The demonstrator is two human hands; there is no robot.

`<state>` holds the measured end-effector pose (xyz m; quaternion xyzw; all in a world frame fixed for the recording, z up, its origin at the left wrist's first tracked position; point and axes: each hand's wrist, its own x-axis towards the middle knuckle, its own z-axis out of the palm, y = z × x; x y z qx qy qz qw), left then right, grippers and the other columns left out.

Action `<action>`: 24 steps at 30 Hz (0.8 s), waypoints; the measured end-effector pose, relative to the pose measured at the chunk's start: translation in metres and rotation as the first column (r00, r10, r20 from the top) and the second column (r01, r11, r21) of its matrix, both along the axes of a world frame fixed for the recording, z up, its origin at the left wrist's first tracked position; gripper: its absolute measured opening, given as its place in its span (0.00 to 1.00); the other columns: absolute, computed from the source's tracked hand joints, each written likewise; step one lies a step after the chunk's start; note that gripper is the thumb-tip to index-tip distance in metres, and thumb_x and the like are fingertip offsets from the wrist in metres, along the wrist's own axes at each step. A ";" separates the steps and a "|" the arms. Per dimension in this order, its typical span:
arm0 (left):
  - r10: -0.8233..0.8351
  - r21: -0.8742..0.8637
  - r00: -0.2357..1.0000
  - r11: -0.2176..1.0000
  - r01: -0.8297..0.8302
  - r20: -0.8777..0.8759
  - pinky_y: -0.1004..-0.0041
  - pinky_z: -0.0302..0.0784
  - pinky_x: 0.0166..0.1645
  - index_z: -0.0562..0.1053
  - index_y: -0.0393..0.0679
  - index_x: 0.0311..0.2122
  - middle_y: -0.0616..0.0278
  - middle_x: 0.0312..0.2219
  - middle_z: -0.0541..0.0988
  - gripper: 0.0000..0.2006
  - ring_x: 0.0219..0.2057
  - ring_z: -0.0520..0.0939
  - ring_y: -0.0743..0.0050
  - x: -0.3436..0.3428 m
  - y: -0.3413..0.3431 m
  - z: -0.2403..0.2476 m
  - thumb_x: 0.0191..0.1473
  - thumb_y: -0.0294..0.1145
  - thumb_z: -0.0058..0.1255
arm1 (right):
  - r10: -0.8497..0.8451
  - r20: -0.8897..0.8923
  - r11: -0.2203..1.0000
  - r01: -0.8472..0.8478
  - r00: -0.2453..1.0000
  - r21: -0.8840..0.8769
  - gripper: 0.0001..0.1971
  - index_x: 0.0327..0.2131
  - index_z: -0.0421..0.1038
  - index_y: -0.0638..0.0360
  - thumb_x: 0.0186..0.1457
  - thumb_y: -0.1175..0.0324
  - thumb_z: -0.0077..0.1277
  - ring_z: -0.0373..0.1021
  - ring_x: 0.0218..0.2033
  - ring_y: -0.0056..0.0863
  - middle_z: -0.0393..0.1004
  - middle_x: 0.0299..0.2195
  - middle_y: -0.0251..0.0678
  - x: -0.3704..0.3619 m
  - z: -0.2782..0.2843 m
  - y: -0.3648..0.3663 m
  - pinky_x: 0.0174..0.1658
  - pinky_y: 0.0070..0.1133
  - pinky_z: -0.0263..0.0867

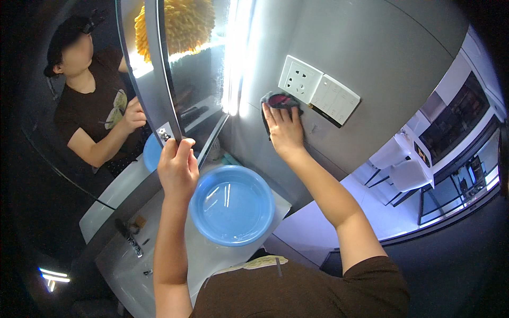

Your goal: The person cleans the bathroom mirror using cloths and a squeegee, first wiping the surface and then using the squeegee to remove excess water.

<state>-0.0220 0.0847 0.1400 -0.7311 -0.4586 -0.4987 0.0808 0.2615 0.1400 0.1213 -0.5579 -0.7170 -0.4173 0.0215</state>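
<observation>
My left hand [178,167] is closed around the lower edge of a swung-out mirror cabinet door [168,100], by its metal hinge or catch. Against the grey wall, my right hand [286,132] presses a dark grey cloth [268,99] with its fingers stretched over it. A dark red patch shows at the cloth's upper part. The cloth sits just below and left of a white socket [299,79], which adjoins a white switch panel [335,99]. Most of the cloth under my fingers is hidden.
A blue basin [233,206] of clear water stands on the white washbasin counter [204,259]. A faucet [129,238] is at lower left. A fluffy yellow duster [188,24] lies in the lit cabinet, beside a bright light strip [233,63]. White chairs [408,175] are far right.
</observation>
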 end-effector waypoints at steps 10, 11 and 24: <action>0.039 0.032 0.999 0.999 -0.039 -0.007 0.63 0.69 0.32 0.71 0.45 0.34 0.59 0.27 0.69 0.13 0.28 0.74 0.57 0.002 0.001 0.001 0.41 0.17 0.52 | 0.061 -0.262 0.988 -0.021 0.963 0.153 0.22 0.52 0.67 0.61 0.51 0.70 0.42 0.63 0.47 0.34 0.69 0.47 0.37 -0.013 -0.045 -0.022 0.54 0.34 0.57; 0.033 0.035 0.999 0.999 -0.033 -0.009 0.63 0.69 0.32 0.71 0.45 0.34 0.58 0.27 0.69 0.13 0.28 0.74 0.57 0.003 0.002 0.001 0.41 0.17 0.52 | 0.241 -0.322 0.960 -0.175 0.916 0.219 0.14 0.38 0.75 0.58 0.47 0.72 0.46 0.65 0.39 0.32 0.72 0.37 0.33 -0.010 -0.045 -0.018 0.44 0.29 0.63; 0.068 0.065 0.998 0.996 -0.069 0.007 0.62 0.69 0.31 0.70 0.44 0.34 0.58 0.27 0.69 0.13 0.28 0.74 0.57 0.007 0.000 0.001 0.40 0.17 0.52 | 0.216 -0.123 0.974 -0.204 0.969 0.101 0.10 0.32 0.72 0.55 0.42 0.77 0.52 0.66 0.42 0.32 0.71 0.36 0.32 -0.027 0.185 0.016 0.45 0.27 0.62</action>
